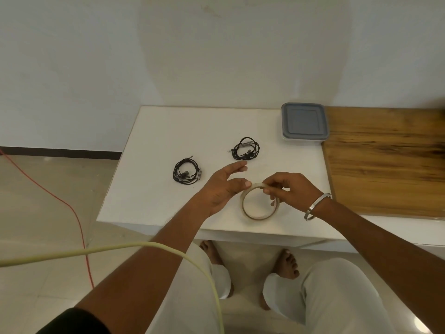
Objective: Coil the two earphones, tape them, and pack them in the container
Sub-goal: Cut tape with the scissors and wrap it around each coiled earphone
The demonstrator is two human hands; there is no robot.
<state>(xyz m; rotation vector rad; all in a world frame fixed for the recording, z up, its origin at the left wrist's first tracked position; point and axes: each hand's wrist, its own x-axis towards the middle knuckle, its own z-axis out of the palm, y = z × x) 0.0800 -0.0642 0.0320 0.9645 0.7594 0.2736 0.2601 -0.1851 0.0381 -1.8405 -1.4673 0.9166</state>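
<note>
The right hand pinches the top edge of a thin ring-shaped roll of clear tape, its grip narrow around the rim. The left hand has relaxed fingers, the thumb touching the roll's left side. Beyond, on the white bench, lie two coiled black earphones, well apart. A square clear container with a grey lid sits closed at the bench's far right corner.
</note>
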